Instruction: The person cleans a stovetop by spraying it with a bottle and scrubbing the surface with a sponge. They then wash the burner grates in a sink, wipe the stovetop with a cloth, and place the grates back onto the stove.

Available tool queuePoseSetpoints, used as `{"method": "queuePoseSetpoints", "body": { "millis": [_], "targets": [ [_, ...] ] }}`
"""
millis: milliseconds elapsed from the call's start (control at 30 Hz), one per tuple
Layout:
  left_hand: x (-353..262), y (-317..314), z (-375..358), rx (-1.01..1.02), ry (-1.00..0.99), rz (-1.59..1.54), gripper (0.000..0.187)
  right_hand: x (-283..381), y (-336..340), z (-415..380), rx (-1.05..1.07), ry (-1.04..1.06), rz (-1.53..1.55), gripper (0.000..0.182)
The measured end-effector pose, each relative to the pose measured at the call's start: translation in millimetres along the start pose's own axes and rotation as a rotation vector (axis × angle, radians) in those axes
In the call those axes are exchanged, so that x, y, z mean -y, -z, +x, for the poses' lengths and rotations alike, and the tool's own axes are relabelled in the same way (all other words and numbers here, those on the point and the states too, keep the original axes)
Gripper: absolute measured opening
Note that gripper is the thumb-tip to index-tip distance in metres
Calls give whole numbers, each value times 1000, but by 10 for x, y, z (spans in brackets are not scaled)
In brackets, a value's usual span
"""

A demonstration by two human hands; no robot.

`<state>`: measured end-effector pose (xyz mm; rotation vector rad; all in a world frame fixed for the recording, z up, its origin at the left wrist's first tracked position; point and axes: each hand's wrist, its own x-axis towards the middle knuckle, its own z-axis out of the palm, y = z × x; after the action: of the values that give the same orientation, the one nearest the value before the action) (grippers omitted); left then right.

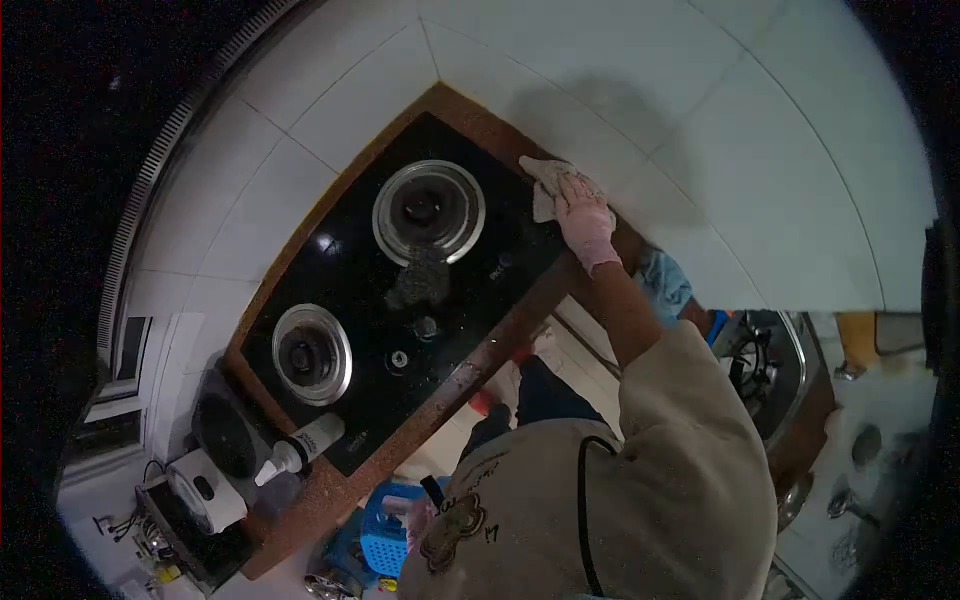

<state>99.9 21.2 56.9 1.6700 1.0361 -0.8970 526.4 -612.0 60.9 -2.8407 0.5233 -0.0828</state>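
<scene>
Cloth (548,183) under right hand (585,218) at hob's (480,265) back corner, bottle (300,449) at hob's left end
</scene>
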Motion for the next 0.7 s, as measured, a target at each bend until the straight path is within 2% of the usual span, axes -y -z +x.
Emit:
{"method": "queuePoseSetpoints", "body": {
  "millis": [67, 133, 200, 367, 433, 500, 567, 600, 667, 700],
  "targets": [
    [-96, 49, 148, 29, -82, 87, 42, -284, 59, -321, -5, -17, -3, 53],
    [-174, 167, 237, 39, -159, 158, 42, -495, 116, -676, 10, 17, -162, 55],
    [-244, 184, 368, 48, -239, 209, 41, -735, 191, -927, -23, 36, -140, 58],
    [2, 363, 423, 18, -372, 290, 40, -1220, 418, -1628, -60, 73, -202, 62],
    [113, 419, 406, -5, -425, 300, 40, -1394, 465, -1723, 44, 28, -241, 65],
    [218, 408, 413, -22, -475, 304, 40, -1385, 472, -1669, -13, 65, -282, 62],
    [582, 491, 678, -40, -517, 313, 40, -1140, 661, -1495, 218, -46, -531, 52],
    [726, 523, 926, -29, -275, 137, 37, -924, 822, -1467, 220, -22, -539, 52],
    [1010, 826, 1055, -333, -1120, 1344, 34, -412, 1048, -1385, 121, 129, -563, 34],
    [936, 881, 1055, -223, -563, 1235, 35, 0, 1056, -1199, 193, 85, -652, 19]
  ]
}}
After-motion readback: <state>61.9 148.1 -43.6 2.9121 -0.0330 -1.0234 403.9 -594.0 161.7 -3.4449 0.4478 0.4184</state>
